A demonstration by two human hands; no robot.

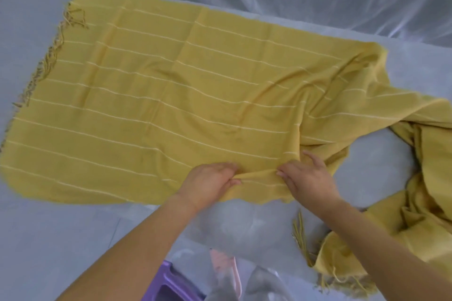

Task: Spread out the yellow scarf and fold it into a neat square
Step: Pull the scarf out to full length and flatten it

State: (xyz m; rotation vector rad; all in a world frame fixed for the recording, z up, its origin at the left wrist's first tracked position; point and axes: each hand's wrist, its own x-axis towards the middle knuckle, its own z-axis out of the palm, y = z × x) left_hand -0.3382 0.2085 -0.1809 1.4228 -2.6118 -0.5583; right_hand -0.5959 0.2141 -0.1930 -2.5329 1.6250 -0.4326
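At the left of the frame the yellow scarf (pixel 171 95) is spread flat on the pale covered surface (pixel 36 227), with its fringed end (pixel 46 63) lying straight along the left edge. Its long axis runs from there across to the right of the frame, and the pale stripes follow that line. Near the lower middle, at the near edge, the left hand (pixel 210 182) pinches a raised ridge of cloth between thumb and fingers. The right hand (pixel 310 178) gathers the same ridge from the other side in a similar grip. Further right the scarf is creased, and its other end (pixel 415 215) lies heaped at the lower right. Spreading looks about two-thirds done, and folding has not begun.
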